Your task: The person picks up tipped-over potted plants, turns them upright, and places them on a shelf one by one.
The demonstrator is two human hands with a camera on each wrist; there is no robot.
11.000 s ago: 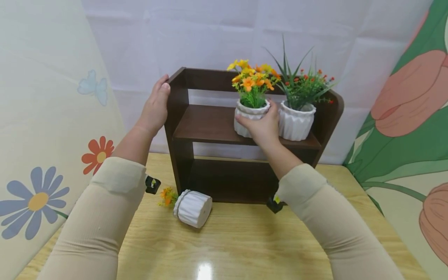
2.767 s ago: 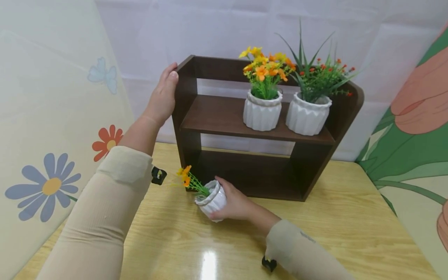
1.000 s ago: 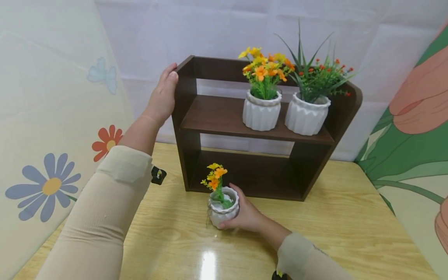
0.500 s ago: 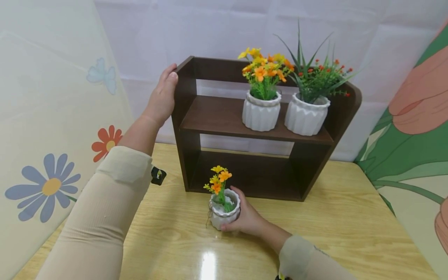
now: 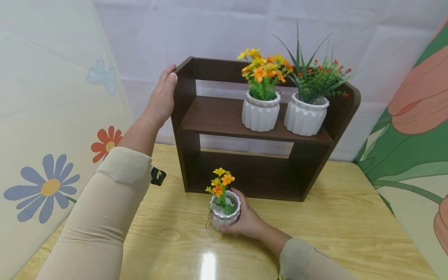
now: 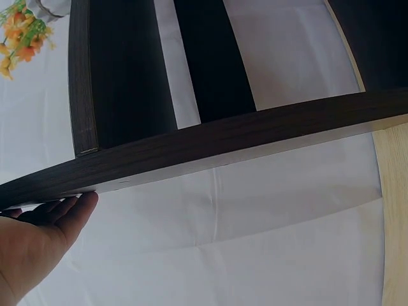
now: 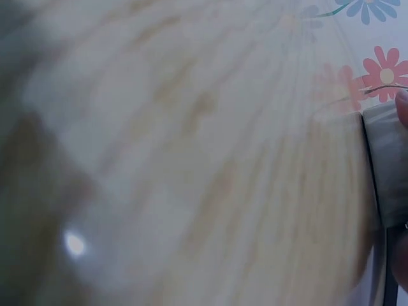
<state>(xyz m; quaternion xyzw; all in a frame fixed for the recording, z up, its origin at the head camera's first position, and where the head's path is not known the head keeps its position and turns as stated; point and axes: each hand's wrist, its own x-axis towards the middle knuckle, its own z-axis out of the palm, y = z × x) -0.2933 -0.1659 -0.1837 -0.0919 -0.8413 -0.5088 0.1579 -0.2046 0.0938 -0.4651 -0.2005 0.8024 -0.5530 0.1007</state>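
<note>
My right hand grips a small white ribbed flowerpot from its right side. The pot stands upright, seemingly on the wooden table, in front of the shelf; orange and yellow artificial flowers lean left in it, and a bit of twine hangs from its rim. My left hand rests against the outer left side of a dark brown two-tier shelf, near its top. In the left wrist view its fingers lie against that side panel. The right wrist view shows mostly table and only a sliver of the pot.
On the upper tier stand a white pot with orange-yellow flowers and, to its right, a white pot with grass and red berries. The pale wood table meets a white cloth backdrop and flower-printed side panels.
Earlier the right hand held the upper flowered pot, while the lower pot lay on its side. That lower pot has since been gripped, tipped upright and shifted right. The left hand stayed on the shelf.
</note>
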